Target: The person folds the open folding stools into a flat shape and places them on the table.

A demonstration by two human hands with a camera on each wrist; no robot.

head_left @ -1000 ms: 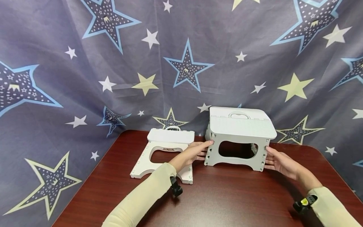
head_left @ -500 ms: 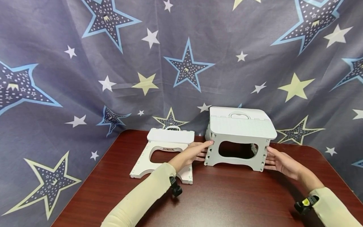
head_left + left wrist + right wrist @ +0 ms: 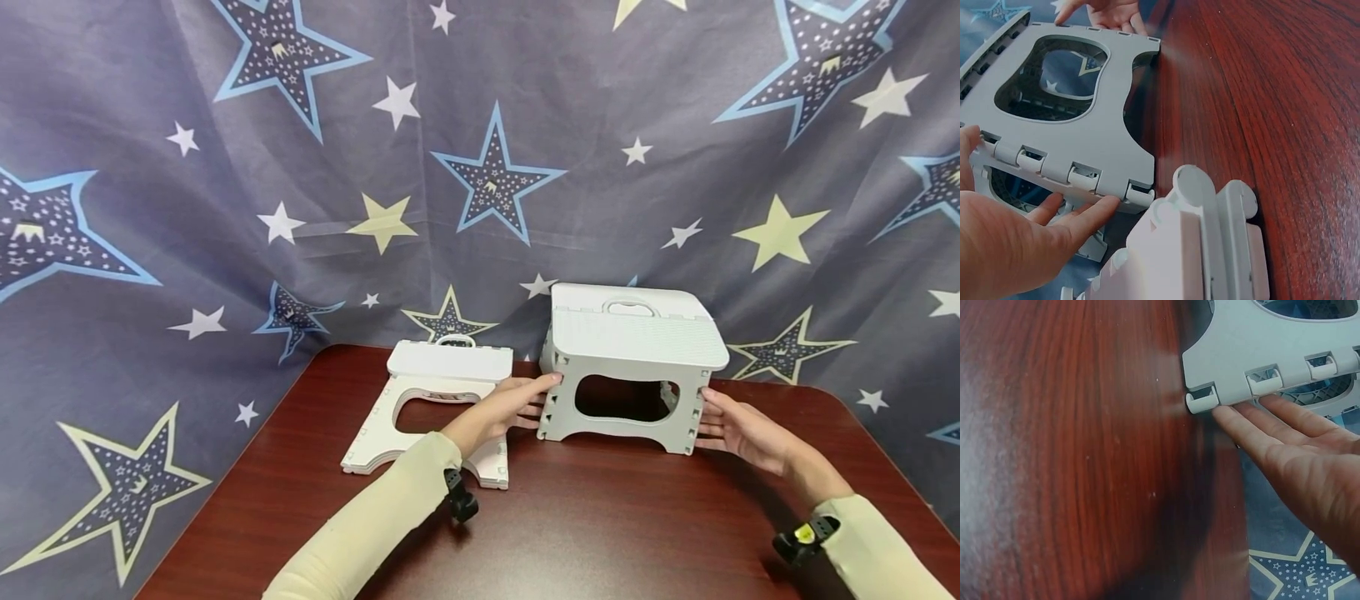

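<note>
Basically nothing's budged this past second: left hand [image 3: 508, 407] and right hand [image 3: 753, 435] still touch opposite sides of the unfolded stool [image 3: 637, 337], fingers extended, not gripping. It's upright on the worktop [image 3: 615, 517] beside the folded stool [image 3: 450, 362], so probably settled.

Pale glare and soft-edged dark shadow on the tabletop [image 3: 1085, 456]

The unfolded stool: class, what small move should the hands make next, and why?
Probably ease the left hand and right hand outward, off the unfolded stool: they touch its opposite sides while it stands upright on the table, seemingly needing no support.
</note>
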